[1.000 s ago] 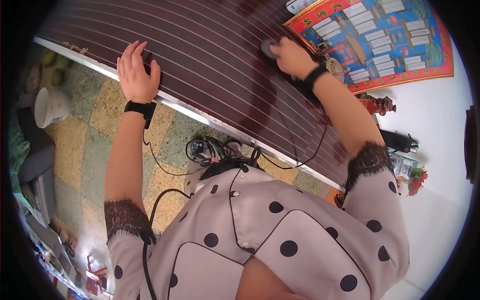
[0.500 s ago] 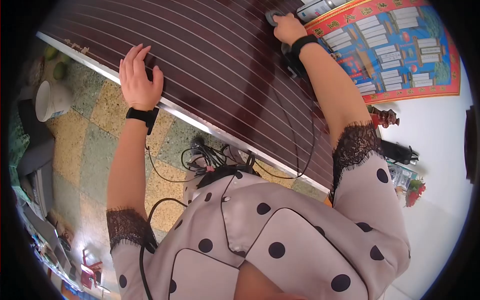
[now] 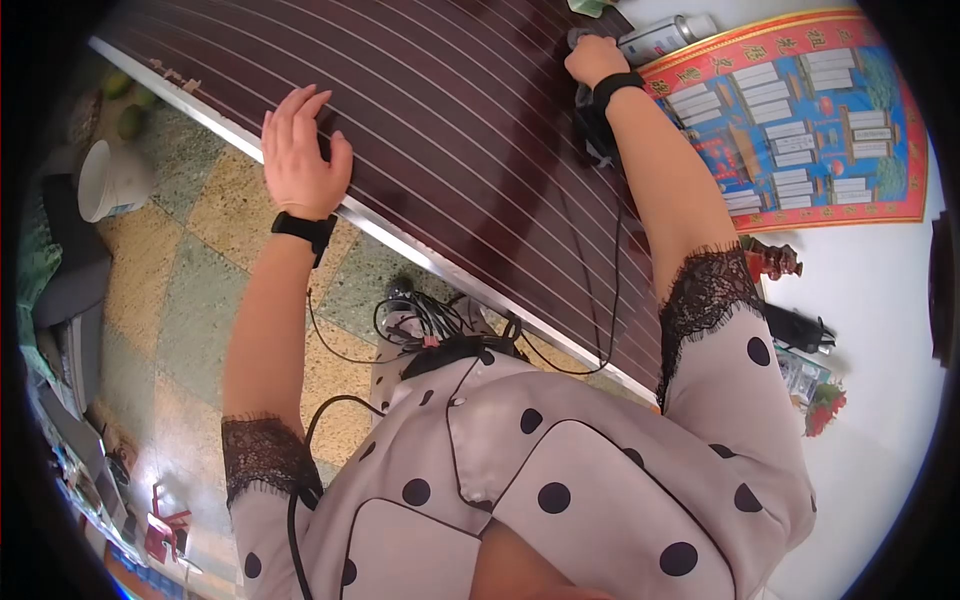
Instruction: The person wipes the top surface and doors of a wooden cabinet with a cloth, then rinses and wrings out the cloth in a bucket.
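My left hand (image 3: 304, 152) lies flat on the dark, white-striped tabletop (image 3: 420, 120) at its near edge, fingers stretched out and thumb apart, holding nothing. At the far right of the tabletop, my right hand (image 3: 598, 62) is closed around a small grey object (image 3: 577, 38). Only a bit of it shows past the fingers, so I cannot tell its kind. Just beyond that hand a silver can (image 3: 660, 40) lies on its side against the wall. Below the right wrist sits a black item (image 3: 592, 138), partly hidden by the arm.
A thin black cable (image 3: 616, 290) runs across the tabletop and over its white edge to a bundle of wires (image 3: 430, 320) at my waist. A red-bordered poster (image 3: 790, 120) hangs on the right wall. A white bucket (image 3: 112, 182) and green fruits (image 3: 130, 122) are on the tiled floor.
The view has shifted slightly, so most things sit a little lower and to the right. My right hand keeps its grip near the can; my left hand stays flat on the edge.
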{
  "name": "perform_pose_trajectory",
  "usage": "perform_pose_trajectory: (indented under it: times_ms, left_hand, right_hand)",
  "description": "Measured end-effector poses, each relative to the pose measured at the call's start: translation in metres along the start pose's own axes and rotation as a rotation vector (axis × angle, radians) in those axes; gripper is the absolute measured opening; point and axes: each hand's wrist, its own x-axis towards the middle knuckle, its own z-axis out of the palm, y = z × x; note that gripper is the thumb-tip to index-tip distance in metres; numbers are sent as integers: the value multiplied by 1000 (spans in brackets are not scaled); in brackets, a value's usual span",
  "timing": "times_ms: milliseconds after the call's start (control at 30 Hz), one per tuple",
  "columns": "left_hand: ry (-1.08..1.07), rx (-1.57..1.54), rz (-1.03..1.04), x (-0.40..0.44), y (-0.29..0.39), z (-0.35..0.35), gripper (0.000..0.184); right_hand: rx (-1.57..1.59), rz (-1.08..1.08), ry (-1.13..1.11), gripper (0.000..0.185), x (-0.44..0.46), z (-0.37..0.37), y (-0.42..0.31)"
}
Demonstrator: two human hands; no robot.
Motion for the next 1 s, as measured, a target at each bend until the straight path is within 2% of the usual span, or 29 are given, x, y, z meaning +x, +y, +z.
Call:
perform_pose_trajectory:
  times_ms: [67,133,233,367,433,500,567,600,633,700,833,1000]
  left_hand:
    - [-2,-5,-3,0,-2,0,42]
    - [4,-8,-2,-2,-1,0,41]
    - [1,-5,1,-2,-1,-2,40]
    - [17,-37,4,-2,-3,0,39]
    - [20,-26,18,-2,-5,2,39]
    - [18,-37,16,-3,-5,1,39]
    - [7,-37,33,-4,-3,1,39]
    - [5,-27,24,-4,-2,1,39]
    - [8,-18,18,-4,-3,1,39]
    - [7,-9,40,-5,-3,3,39]
    - [8,-37,21,-8,-9,7,40]
    - [3,8,39,-7,-7,6,38]
  right_hand:
    - [11,43,3,39,3,-11,-10]
    - [-53,18,-118,41,4,-10,-3]
    - [-67,24,-147,38,-8,-10,-1]
    - [-238,-104,-165,36,-3,-22,-12]
    - [-104,-30,14,41,10,1,-16]
    - [-89,-166,107,40,10,9,-33]
    - [-51,-205,163,27,-26,-11,-63]
    - [-59,-267,316,23,-39,-2,-64]
    - [-75,-213,129,35,-56,-10,-67]
    - [-63,-281,162,31,-93,-6,-58]
    - [15,-374,127,38,-201,-9,-20]
    - [134,-288,101,48,-367,-2,32]
